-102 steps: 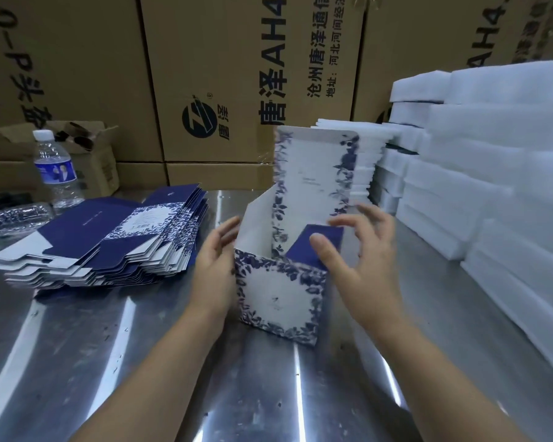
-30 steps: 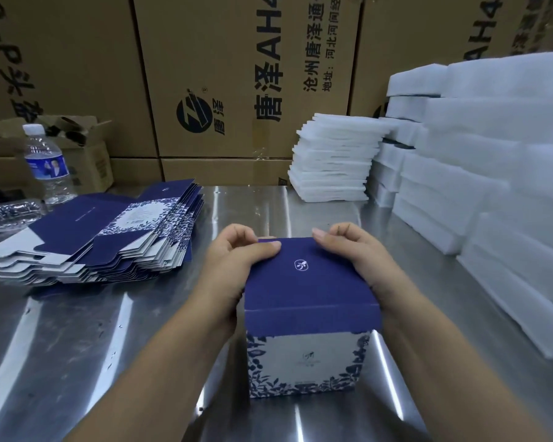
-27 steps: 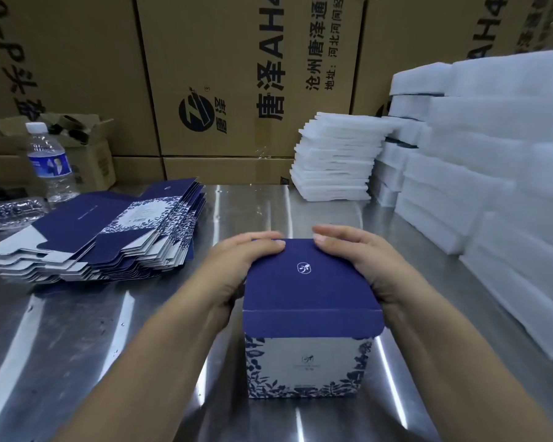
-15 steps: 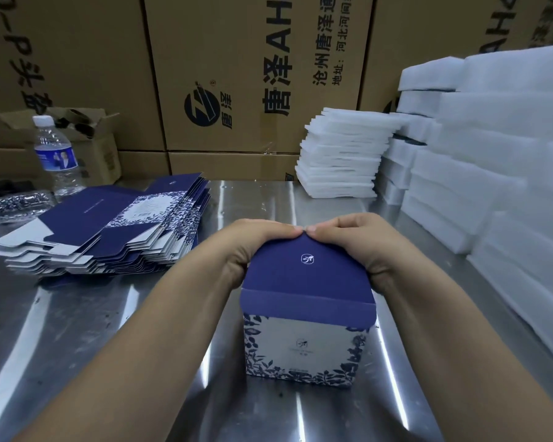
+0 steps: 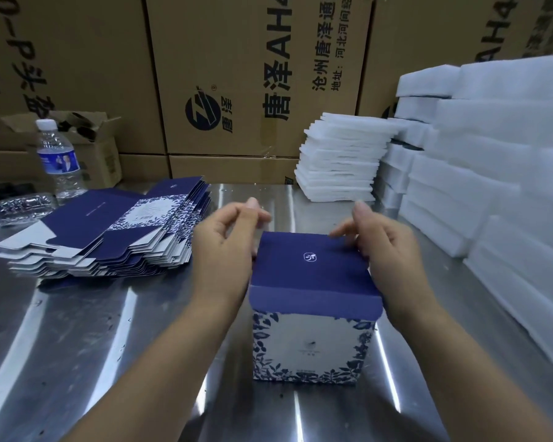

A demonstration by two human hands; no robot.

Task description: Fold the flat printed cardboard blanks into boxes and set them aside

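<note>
Both hands just left the far edge of the navy lid: left hand and right hand loosely curled, gripping nothing. Between them the floral white cardboard box stands closed, flat navy blanks at its ten o'clock; it looks ready to set aside.

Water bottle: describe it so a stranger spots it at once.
On the shiny steel table, look far left, behind the stack of flat navy cardboard blanks. The clear plastic water bottle stands upright with white cap and blue label; the crushed clear bottle beside it lies flat.
</note>
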